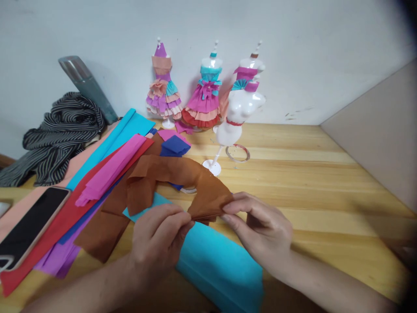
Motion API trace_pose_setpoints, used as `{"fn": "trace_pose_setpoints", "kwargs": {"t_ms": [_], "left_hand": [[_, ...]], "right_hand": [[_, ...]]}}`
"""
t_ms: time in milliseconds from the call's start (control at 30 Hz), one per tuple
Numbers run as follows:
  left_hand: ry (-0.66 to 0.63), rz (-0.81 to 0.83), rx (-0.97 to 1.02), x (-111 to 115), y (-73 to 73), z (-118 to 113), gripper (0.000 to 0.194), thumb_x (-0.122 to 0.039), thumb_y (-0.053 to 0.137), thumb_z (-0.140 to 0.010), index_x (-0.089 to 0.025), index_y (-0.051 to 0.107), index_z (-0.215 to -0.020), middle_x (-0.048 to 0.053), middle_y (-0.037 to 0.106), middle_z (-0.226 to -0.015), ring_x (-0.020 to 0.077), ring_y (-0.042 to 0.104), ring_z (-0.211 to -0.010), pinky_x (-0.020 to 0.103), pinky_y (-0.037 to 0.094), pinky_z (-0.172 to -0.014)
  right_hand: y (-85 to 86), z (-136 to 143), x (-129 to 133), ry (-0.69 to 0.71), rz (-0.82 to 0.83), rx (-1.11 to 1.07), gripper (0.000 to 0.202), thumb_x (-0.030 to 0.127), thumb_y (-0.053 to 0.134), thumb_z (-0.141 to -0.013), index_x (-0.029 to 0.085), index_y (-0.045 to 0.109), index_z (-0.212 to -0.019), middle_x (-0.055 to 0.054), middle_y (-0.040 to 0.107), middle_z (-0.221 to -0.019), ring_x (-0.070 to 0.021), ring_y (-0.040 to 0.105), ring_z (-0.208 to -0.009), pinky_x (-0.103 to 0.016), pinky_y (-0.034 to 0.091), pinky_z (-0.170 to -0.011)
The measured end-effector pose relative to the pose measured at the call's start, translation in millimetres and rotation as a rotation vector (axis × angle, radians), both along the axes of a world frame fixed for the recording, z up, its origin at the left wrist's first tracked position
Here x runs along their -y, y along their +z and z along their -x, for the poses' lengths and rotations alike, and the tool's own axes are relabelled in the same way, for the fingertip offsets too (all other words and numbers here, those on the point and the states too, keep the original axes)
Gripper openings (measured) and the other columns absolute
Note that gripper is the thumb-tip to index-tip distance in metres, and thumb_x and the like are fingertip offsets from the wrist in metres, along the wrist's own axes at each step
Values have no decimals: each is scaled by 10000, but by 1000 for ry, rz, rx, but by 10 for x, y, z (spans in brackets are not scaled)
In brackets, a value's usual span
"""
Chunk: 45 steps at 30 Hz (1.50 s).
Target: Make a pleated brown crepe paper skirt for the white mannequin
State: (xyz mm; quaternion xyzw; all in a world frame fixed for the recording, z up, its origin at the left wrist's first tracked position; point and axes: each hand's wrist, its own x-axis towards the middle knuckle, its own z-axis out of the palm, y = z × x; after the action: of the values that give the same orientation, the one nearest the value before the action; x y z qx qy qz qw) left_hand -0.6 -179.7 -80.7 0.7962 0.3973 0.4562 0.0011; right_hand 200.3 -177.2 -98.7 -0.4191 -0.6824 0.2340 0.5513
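Observation:
A long strip of brown crepe paper curves from the left toward my hands, its near end stacked in narrow pleats. My left hand is closed, pinching the left corner of those pleats between thumb and fingers. At the right corner, my right hand pinches the same folded edge. Beneath both hands lies a turquoise crepe paper sheet on the table. Just beyond stands a white mannequin on a thin stand, tilted in view, with a red band round its waist and no paper dress.
Three mannequins in paper dresses line the wall. A ring of wire lies by the bare mannequin's base. On the left are coloured crepe sheets, a phone, a striped cloth and a leaning bottle.

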Motion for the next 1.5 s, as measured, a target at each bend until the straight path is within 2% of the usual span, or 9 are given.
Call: {"fn": "trace_pose_setpoints", "kwargs": {"t_ms": [67, 167, 267, 333, 500, 733, 1100, 1300, 1500], "left_hand": [[-13, 102, 1, 5, 2, -4, 106, -149, 587, -866, -174, 628, -772, -20, 690, -655, 97, 663, -581, 161, 513, -550], [-48, 366, 92, 20, 4, -17, 112, -130, 590, -843, -188, 626, -753, -51, 667, -593, 74, 621, -486, 132, 460, -443], [-121, 542, 250, 45, -5, -35, 115, -126, 585, -837, -184, 635, -751, -31, 680, -608, 86, 627, -494, 144, 486, -453], [-146, 583, 327, 57, -8, -49, 116, -115, 596, -823, -181, 646, -742, -14, 696, -641, 100, 645, -531, 158, 514, -484], [-101, 456, 372, 41, 13, -59, 128, -66, 647, -767, -187, 663, -727, -26, 721, -698, 96, 679, -610, 131, 534, -542], [-74, 255, 252, 3, 29, -4, 117, -73, 669, -775, -190, 679, -765, -2, 745, -794, 119, 720, -726, 163, 575, -649], [-122, 264, 251, -7, 74, -37, 132, -57, 638, -767, -184, 655, -737, 4, 727, -710, 111, 699, -628, 147, 550, -556], [-127, 296, 259, 40, -15, -18, 122, -76, 659, -773, -195, 640, -787, -22, 709, -693, 99, 688, -615, 138, 550, -559], [-58, 137, 113, 26, -19, 10, 138, -131, 641, -832, -203, 672, -945, 1, 749, -779, 114, 713, -664, 171, 588, -622]], "right_hand": [[10, 0, -2, -3, 31, -13, 127, 92, 696, -774, 215, 664, -779, -25, 693, -740, -172, 667, -708, -287, 538, -620], [26, 0, -19, -4, 73, -44, 117, 105, 701, -771, 212, 662, -741, -32, 675, -738, -176, 653, -719, -298, 532, -626], [32, 2, -35, 3, 107, -85, 112, 119, 705, -766, 210, 658, -722, -24, 661, -713, -169, 639, -699, -289, 519, -606], [31, 5, -39, 14, 119, -104, 115, 115, 706, -763, 210, 655, -722, -18, 661, -707, -163, 633, -692, -282, 512, -603], [28, 14, -32, 37, 128, -129, 144, 82, 706, -752, 213, 653, -727, 7, 640, -681, -137, 604, -656, -259, 488, -589], [17, 13, -14, 32, 109, -88, 143, 88, 711, -753, 209, 645, -715, -3, 648, -676, -152, 609, -659, -284, 491, -594], [41, 25, -22, 13, 110, -109, 125, 117, 717, -753, 209, 649, -703, -15, 659, -666, -160, 619, -647, -284, 506, -579], [27, 21, -25, 24, 111, -175, 131, 100, 712, -757, 217, 653, -749, 0, 652, -681, -144, 614, -649, -266, 511, -579], [6, 14, -22, 23, 83, -115, 156, 96, 690, -785, 231, 694, -863, -15, 659, -721, -158, 622, -687, -283, 515, -588]]}}
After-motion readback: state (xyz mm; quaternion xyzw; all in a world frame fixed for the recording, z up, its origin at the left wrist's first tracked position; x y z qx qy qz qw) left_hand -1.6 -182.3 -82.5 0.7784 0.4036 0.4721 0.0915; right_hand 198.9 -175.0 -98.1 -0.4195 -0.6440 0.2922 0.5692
